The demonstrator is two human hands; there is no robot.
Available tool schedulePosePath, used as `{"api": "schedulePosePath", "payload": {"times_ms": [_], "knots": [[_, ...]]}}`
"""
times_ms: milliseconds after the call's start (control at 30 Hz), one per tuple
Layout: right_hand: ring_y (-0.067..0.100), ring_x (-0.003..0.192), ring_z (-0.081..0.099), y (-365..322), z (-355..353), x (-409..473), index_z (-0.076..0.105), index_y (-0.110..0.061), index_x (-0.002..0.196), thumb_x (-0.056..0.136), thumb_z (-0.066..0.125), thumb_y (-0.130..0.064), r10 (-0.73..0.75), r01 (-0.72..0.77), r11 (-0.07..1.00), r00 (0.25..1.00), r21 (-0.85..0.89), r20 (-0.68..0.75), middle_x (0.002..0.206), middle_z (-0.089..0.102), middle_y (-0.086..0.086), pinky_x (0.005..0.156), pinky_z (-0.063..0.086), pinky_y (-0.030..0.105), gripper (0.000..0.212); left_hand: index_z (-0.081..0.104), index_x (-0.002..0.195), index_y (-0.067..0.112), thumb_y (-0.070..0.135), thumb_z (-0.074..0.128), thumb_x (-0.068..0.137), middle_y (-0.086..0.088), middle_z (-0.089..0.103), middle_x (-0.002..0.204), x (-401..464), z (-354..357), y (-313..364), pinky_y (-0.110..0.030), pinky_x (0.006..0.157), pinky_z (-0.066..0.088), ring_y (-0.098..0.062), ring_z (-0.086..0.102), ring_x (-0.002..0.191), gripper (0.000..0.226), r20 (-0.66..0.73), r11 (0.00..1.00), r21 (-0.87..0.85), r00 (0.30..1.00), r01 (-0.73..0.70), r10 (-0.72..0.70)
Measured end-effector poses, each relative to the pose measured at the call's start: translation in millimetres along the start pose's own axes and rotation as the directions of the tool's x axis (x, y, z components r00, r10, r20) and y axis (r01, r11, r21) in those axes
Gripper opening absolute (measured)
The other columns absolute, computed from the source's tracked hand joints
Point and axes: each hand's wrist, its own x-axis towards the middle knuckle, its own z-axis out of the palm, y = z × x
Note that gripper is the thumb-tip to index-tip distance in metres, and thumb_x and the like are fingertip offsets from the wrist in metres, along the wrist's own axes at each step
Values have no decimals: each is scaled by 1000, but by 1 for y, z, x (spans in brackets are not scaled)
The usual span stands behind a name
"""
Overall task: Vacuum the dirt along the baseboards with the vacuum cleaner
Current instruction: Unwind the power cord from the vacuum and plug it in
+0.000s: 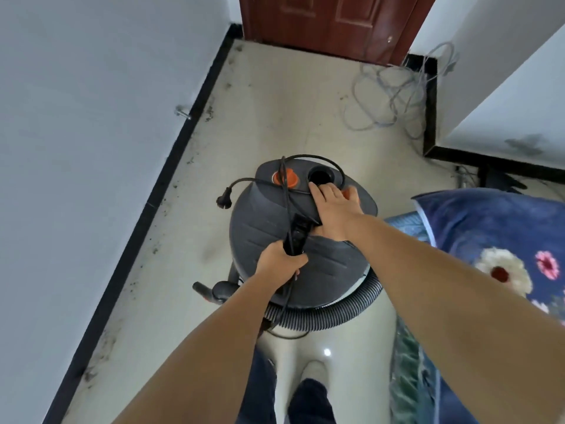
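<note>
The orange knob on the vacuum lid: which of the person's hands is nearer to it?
Right. The right hand rests just beside the orange knob; the left hand grips the handle nearer the person.

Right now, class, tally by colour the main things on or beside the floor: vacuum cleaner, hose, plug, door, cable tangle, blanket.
Grey: 3, vacuum cleaner, hose, cable tangle
Black: 1, plug
Red-brown: 1, door
Blue: 1, blanket
Total: 6
</note>
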Motion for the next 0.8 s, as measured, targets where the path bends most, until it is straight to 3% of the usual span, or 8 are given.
{"api": "schedulePosePath", "payload": {"times_ms": [133, 333, 800], "knots": [[24, 149, 3, -50, 28, -45, -10, -12, 154, 87, 54, -62, -53, 53, 999, 999, -13, 8, 160, 8, 10, 116, 4, 57, 106, 55, 74, 18, 23, 66, 84, 0, 63, 56, -55, 5, -51, -27, 57, 47, -14, 58, 50, 16, -35, 997, -54, 998, 48, -50], [23, 149, 1, -112, 73, -123, -12, -12, 154, 89, 54, -56, -86, 87, 994, 996, -58, 29, 160, 7, 10, 116, 3, 57, 103, 59, 82, 9, 21, 67, 84, -2, 63, 57, -141, 26, -124, -29, 61, 52, -15, 59, 51, 14, -15, 987, -142, 996, 81, -84], [25, 149, 0, -234, 177, -280, -12, -12, 154, 89, 54, -57, -126, 127, 990, 992, -60, 22, 160, 5, 11, 115, 1, 58, 103, 56, 76, 16, 21, 67, 83, -1, 63, 57, -315, 58, -270, -25, 53, 45, -14, 59, 50, 14, -83, 981, -174, 991, 92, -108]]}}
